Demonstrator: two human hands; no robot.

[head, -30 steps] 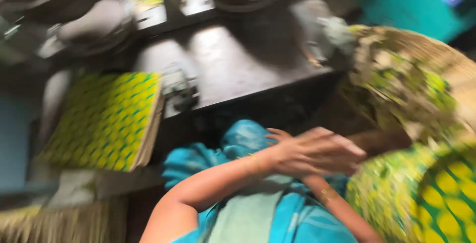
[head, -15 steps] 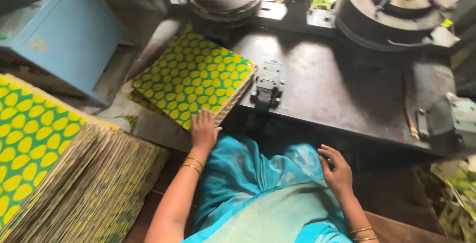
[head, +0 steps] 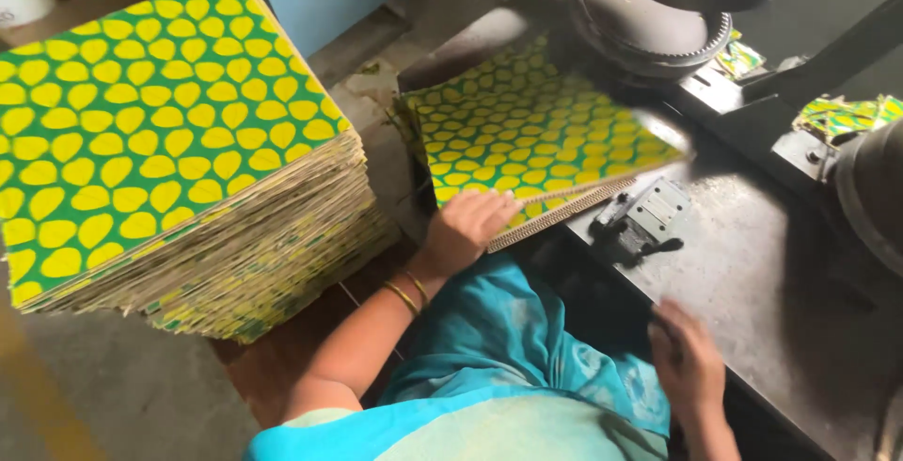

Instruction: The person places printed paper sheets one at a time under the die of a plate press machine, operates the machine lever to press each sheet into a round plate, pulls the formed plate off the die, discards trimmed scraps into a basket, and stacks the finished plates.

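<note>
Since the earlier picture, the left hand had slid up onto the near edge of the small stack of green and yellow sheets on the dark counter, fingers spread flat and gripping nothing. Farther right, the right hand rested loosely curled and empty on the counter's near edge. A big pile of the same sheets stood to the left.

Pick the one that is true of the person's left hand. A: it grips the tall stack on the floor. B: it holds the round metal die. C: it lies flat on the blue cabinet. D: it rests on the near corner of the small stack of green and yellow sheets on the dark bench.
D: the left hand lies on the near corner of the small stack of sheets on the bench.
</note>
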